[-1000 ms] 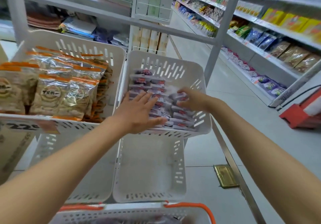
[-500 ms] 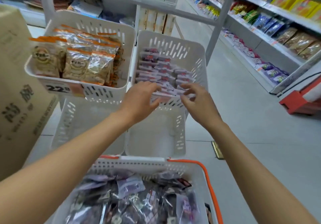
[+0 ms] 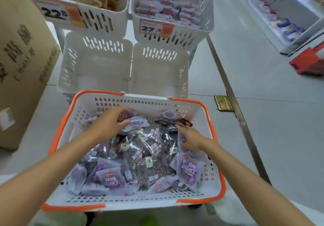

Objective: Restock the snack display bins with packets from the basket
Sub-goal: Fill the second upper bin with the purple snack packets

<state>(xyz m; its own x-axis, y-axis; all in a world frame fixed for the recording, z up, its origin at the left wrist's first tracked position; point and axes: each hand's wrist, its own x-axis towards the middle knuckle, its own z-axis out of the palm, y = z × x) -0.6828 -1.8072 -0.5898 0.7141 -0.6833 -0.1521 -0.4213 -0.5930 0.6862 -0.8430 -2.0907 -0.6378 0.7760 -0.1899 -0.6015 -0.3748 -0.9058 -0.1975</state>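
Two bare hands reach down into a white perforated plastic shopping basket with an orange rim (image 3: 57, 138), which sits low in the view and is heaped with snack packets; the left hand (image 3: 112, 123) is curled over a pale purple snack packet (image 3: 138, 123) near the basket's far wall, fingers bent around its edge, though whether it truly grips the packet cannot be told; the right hand (image 3: 190, 136) lies loose and flat, fingers stretched toward a dark red-labelled packet (image 3: 185, 122) at the far right corner, touching the pile but grasping nothing. The basket's middle holds clear packets of dark snacks with red and white labels (image 3: 150, 143); more purple packets lie along its near side. Beyond the basket stand two white slotted plastic bins, the left (image 3: 96, 64) and the right (image 3: 159, 68), side by side; above them two more white bins carry price tags, the upper right bin (image 3: 206, 15) filled with small purple-and-white packets, the upper left bin (image 3: 114, 25) with clear bags of tan snacks. A brown cardboard box (image 3: 22, 59) stands at the left.
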